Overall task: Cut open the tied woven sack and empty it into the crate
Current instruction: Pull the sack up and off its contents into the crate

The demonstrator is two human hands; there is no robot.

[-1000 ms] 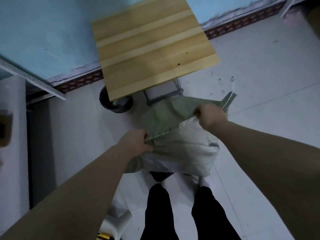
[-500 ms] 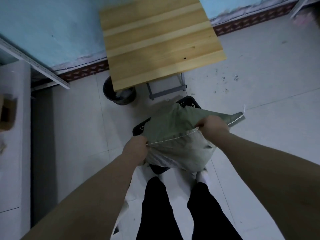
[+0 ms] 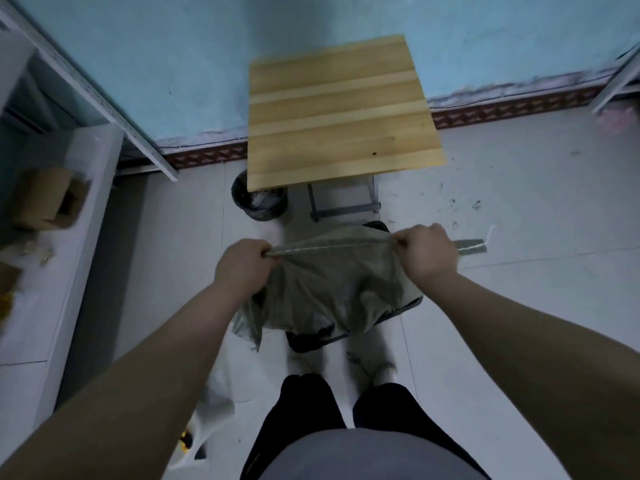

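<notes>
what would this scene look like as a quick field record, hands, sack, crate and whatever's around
sack: green woven, stitched edge pulled taut, body hanging down over the crate
left hand: fingers curled round one end of the stitched edge
right hand: fingers curled round the other end
crate: black, on the floor, mostly hidden under the sack; contents cannot be seen
beyond: wooden table, dark bin partly under its left corner
far left: cardboard box

Wooden table [image 3: 341, 109]'s sitting against the teal wall [image 3: 156, 64], black bin [image 3: 260, 206] hiding underneath, pale tiled floor [image 3: 526, 289] looking dim.
</notes>
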